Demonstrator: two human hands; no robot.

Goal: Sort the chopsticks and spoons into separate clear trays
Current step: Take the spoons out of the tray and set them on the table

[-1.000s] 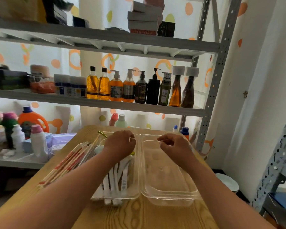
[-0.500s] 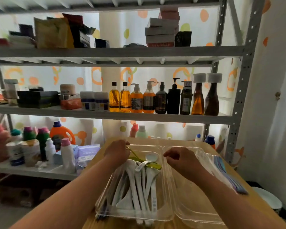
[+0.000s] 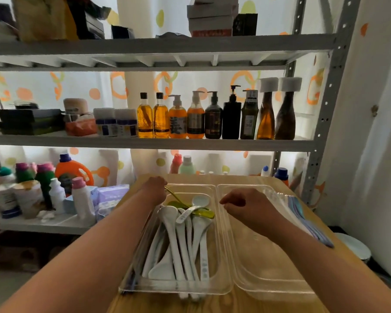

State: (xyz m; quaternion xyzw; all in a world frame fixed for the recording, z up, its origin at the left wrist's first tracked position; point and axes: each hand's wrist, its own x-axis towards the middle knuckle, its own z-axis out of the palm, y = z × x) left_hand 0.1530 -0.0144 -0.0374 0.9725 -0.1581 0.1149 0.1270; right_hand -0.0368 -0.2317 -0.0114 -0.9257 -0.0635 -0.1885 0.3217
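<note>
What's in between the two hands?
In the head view, a green spoon and a white spoon lie between the left hand and right hand.

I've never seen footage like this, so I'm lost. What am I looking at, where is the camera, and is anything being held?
No machine here: these are a person's two bare arms, filmed by one camera worn on the head, looking forward and down. On a wooden table stand two clear trays side by side. The left tray holds white spoons and a green spoon. Bluish chopsticks lie beside the right tray. The left hand seems to pinch the green spoon's handle. The right hand hovers curled over the right tray, holding nothing I can see. Behind stands a shelf of bottles.
</note>
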